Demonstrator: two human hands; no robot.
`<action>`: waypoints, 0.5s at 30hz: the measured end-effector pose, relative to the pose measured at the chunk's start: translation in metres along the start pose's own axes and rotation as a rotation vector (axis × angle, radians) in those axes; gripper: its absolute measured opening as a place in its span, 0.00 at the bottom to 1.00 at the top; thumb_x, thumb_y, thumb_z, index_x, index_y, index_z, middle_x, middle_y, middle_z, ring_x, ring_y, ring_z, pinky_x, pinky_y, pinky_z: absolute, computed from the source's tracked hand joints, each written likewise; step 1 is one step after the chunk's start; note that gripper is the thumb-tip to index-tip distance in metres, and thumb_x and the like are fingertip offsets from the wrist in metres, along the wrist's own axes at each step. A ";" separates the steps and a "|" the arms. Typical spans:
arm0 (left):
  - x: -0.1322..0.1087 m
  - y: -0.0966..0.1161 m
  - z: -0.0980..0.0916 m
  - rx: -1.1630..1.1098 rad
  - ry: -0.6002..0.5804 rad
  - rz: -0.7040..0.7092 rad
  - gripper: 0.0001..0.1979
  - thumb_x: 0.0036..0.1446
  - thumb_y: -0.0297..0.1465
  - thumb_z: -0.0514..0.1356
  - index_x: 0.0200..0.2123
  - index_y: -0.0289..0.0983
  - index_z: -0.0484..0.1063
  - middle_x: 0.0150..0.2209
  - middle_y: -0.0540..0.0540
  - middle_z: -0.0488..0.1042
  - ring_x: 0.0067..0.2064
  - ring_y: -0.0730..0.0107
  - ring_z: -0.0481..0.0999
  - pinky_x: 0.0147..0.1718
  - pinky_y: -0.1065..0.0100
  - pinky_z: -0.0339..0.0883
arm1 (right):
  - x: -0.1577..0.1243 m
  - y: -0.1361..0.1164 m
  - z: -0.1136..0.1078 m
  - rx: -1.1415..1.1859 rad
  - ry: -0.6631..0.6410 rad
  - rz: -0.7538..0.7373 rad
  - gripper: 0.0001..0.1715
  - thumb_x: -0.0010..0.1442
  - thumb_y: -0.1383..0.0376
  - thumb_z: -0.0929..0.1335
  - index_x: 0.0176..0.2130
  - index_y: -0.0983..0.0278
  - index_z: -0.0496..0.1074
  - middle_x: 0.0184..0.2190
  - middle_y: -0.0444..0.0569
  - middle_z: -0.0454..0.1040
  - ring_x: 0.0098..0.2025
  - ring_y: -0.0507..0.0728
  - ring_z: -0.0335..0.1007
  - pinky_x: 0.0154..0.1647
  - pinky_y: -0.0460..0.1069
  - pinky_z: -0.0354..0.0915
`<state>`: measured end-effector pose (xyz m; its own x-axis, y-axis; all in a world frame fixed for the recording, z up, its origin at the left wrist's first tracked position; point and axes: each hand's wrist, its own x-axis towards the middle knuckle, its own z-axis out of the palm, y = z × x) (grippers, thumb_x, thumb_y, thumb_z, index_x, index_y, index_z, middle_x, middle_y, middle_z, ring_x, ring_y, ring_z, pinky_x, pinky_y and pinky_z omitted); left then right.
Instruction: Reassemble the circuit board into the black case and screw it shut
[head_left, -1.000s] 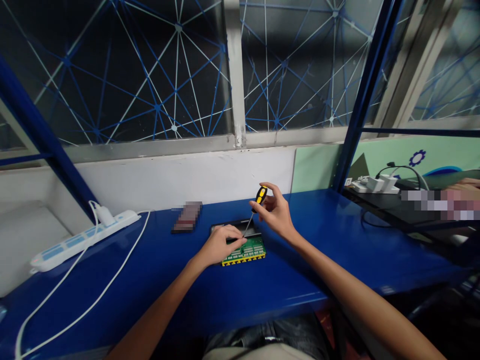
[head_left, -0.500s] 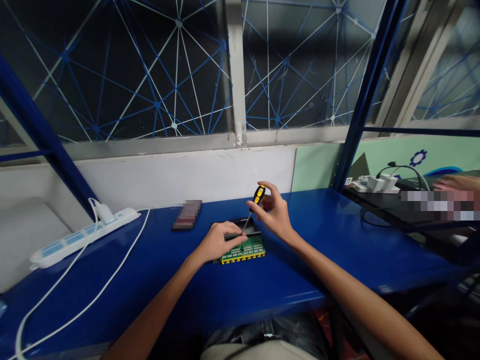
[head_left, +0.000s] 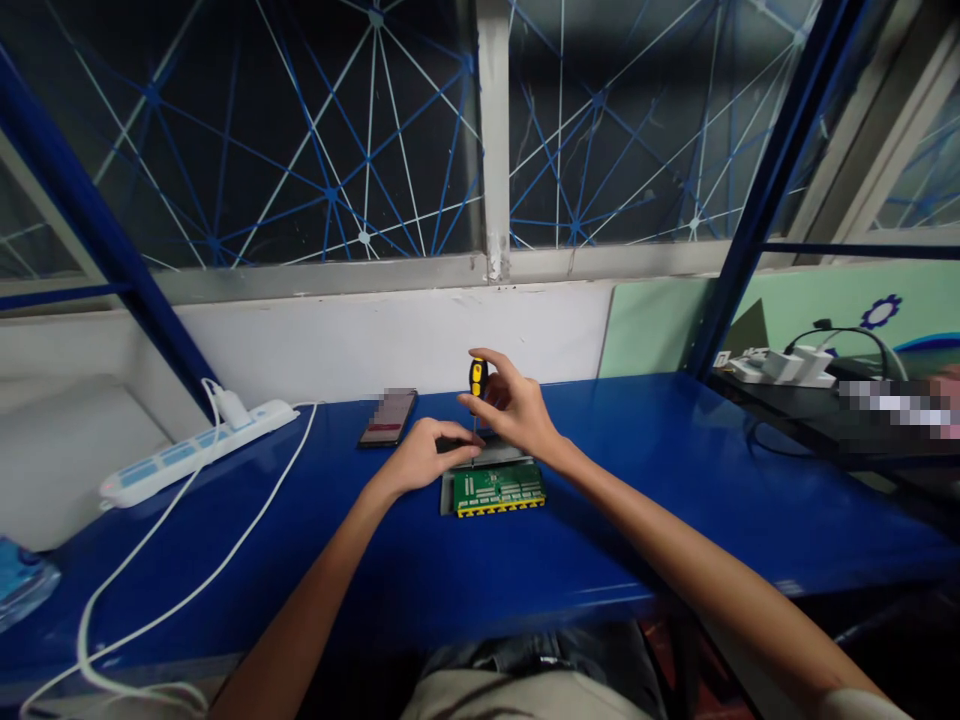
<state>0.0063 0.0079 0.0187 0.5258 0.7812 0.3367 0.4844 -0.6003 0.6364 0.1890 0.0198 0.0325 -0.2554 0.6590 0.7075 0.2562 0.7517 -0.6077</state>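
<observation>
My right hand point(head_left: 517, 405) grips the yellow and black handle of a screwdriver point(head_left: 478, 376), which stands nearly upright with its shaft pointing down. My left hand point(head_left: 422, 458) is beside the lower shaft, thumb and index fingertips pinched close together there. Whatever is between those fingertips is too small to make out. Just in front of the tip, a green circuit board point(head_left: 499, 487) with a row of yellow connectors along its near edge lies on the desk. Behind it is a dark grey casing point(head_left: 510, 452), partly hidden by my hands.
A phone point(head_left: 388, 418) lies on the blue desk point(head_left: 645, 500) to the left. Farther left is a white power strip point(head_left: 199, 455) with trailing white cables. A blue plastic packet point(head_left: 22, 580) sits at the left edge. Chargers point(head_left: 795, 365) and another person's hand point(head_left: 946, 390) are at right.
The screwdriver has gone from tilted to nearly upright and shifted left with my right hand. My left hand has moved back off the board, uncovering more of it. The view has turned slightly left.
</observation>
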 end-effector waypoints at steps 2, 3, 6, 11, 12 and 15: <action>-0.001 -0.005 -0.003 -0.020 -0.021 -0.022 0.07 0.53 0.31 0.63 0.34 0.38 0.81 0.36 0.46 0.82 0.39 0.63 0.79 0.43 0.66 0.69 | 0.002 0.000 0.008 -0.017 -0.017 -0.032 0.31 0.59 0.57 0.67 0.60 0.57 0.59 0.26 0.41 0.69 0.25 0.52 0.68 0.28 0.49 0.66; -0.001 -0.008 -0.004 -0.027 -0.035 -0.031 0.06 0.53 0.31 0.63 0.33 0.38 0.81 0.35 0.47 0.82 0.38 0.63 0.79 0.42 0.66 0.69 | 0.002 0.000 0.011 -0.027 -0.021 -0.051 0.31 0.59 0.57 0.67 0.60 0.57 0.59 0.26 0.41 0.69 0.25 0.52 0.67 0.28 0.48 0.65; -0.002 -0.015 -0.005 -0.027 -0.069 -0.057 0.06 0.52 0.31 0.63 0.31 0.37 0.81 0.32 0.47 0.82 0.36 0.63 0.79 0.40 0.67 0.68 | -0.002 0.002 0.017 -0.048 -0.039 -0.087 0.31 0.60 0.58 0.66 0.60 0.58 0.59 0.27 0.42 0.70 0.25 0.51 0.66 0.28 0.48 0.65; -0.001 -0.018 -0.006 -0.017 -0.099 -0.101 0.07 0.52 0.31 0.63 0.30 0.36 0.82 0.32 0.47 0.82 0.35 0.64 0.78 0.39 0.68 0.67 | -0.007 0.006 0.017 -0.072 -0.087 -0.090 0.31 0.61 0.57 0.65 0.61 0.60 0.57 0.28 0.43 0.71 0.26 0.51 0.68 0.29 0.47 0.64; -0.001 -0.017 -0.006 -0.014 -0.103 -0.109 0.07 0.52 0.31 0.63 0.30 0.36 0.82 0.32 0.47 0.82 0.36 0.64 0.78 0.39 0.68 0.66 | -0.007 0.007 0.016 -0.075 -0.092 -0.094 0.32 0.61 0.57 0.65 0.62 0.61 0.57 0.28 0.43 0.71 0.26 0.51 0.68 0.29 0.47 0.64; 0.000 -0.018 -0.005 -0.007 -0.104 -0.118 0.07 0.52 0.32 0.64 0.30 0.36 0.82 0.32 0.47 0.82 0.36 0.64 0.78 0.39 0.69 0.66 | -0.008 0.008 0.015 -0.083 -0.112 -0.102 0.32 0.62 0.57 0.64 0.62 0.62 0.56 0.29 0.44 0.71 0.27 0.52 0.68 0.29 0.47 0.64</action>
<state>-0.0061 0.0190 0.0111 0.5350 0.8241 0.1861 0.5425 -0.5039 0.6722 0.1792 0.0211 0.0166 -0.3850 0.5814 0.7168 0.2982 0.8133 -0.4995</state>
